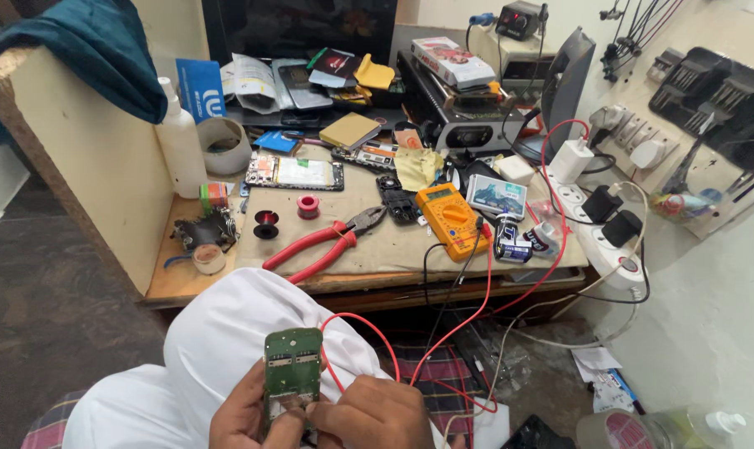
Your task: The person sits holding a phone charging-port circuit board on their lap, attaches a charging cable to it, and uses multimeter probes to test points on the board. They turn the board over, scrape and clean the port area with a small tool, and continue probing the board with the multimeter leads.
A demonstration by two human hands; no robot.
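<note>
My left hand [248, 413] holds a small green circuit board [293, 368] upright over my white-clad lap at the bottom of the head view. My right hand [375, 413] is closed around a red test lead [349, 321], its tip pressed to the board's lower edge. The red lead and a black lead run up to an orange multimeter [452, 218] lying on the low workbench [177, 283].
Red-handled pliers [318, 245], wire spools [266, 223], an opened phone [298, 174], a white bottle [181, 141], tape rolls, batteries and boxes crowd the bench. A white power strip [597, 237] with plugs lies at right. Tools hang on the right wall.
</note>
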